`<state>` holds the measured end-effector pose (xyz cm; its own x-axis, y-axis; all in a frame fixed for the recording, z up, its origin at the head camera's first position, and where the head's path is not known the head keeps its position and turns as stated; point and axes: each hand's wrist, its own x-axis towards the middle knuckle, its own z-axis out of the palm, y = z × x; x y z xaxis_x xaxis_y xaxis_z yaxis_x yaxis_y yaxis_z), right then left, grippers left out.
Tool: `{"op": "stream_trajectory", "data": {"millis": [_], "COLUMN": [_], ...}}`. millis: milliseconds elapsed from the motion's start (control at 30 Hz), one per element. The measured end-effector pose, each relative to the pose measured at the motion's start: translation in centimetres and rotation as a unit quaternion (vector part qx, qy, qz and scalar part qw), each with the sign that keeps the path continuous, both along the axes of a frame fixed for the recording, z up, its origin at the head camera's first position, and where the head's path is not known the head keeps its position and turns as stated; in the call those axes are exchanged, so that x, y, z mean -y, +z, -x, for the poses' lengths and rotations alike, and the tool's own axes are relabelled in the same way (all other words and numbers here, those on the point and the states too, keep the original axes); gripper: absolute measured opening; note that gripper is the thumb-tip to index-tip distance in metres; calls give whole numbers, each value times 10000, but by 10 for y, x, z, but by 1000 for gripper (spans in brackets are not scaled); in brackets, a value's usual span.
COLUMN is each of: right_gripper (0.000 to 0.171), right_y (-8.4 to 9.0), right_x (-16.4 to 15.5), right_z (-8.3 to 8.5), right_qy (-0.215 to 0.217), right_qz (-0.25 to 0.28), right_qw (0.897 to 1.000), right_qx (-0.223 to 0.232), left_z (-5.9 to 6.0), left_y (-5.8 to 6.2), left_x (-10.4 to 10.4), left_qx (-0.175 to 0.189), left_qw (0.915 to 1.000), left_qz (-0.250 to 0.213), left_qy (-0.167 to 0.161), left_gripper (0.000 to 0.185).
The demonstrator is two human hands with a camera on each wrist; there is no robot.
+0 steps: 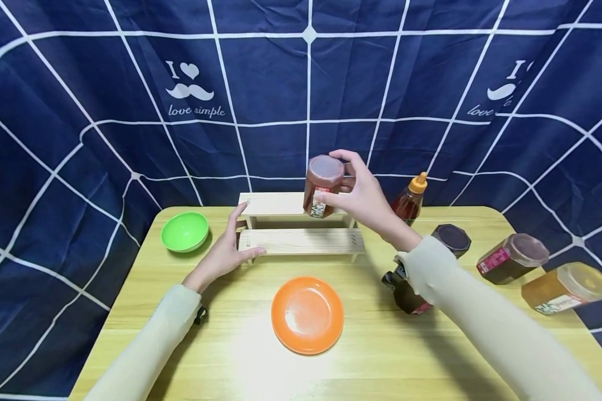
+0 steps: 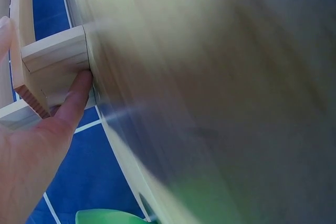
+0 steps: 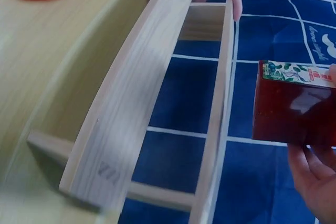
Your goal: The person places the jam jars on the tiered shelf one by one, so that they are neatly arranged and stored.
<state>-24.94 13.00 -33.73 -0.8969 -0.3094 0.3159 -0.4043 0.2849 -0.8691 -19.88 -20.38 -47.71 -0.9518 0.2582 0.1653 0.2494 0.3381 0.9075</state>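
While a dark jar [image 1: 323,186] is held aloft in the curled fingers of the right hand [image 1: 361,192], above the top step of the two-tier wooden rack [image 1: 301,241], that rack is steadied by the flat, unclenched left hand [image 1: 224,253]. If set too near the edge, the jar could be tipped off. Four jars, two bottles, one plate [image 1: 307,314] and one bowl [image 1: 184,231] are counted.

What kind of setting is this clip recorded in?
Probably a staged tabletop recording set, not a real kitchen: a small wooden table stands against a hung navy grid-print cloth, with a wooden stepped shelf and jars laid out like props.
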Motion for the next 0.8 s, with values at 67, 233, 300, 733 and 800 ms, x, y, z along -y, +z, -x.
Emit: {"op": "stream_trajectory", "data": {"millis": [67,233,300,733,800], "right_gripper": [87,87,87,89,89], "right_y": [-3,-13,-16,-25,-26], "right_x": [8,26,34,61,62], "right_z": [4,13,15,33,37], "right_qy": [75,249,301,790,865], "right_qz": [14,138,190,397,440], "right_qw": [10000,9996,9993,9954,9946], "right_qx": [-26,73,128,357,373], "left_z": [0,-1,-2,-1,-1], "left_y": [0,0,0,2,2], "left_x": [1,2,2,1,1], "left_qx": [-15,-19,-3,70,74], "left_qw": [10000,10000,10000,10000,10000], "left_qz": [-7,9,19,50,38], "left_qy": [-2,-3,6,-10,-11], "left_gripper": [123,122,122,121,122]}}
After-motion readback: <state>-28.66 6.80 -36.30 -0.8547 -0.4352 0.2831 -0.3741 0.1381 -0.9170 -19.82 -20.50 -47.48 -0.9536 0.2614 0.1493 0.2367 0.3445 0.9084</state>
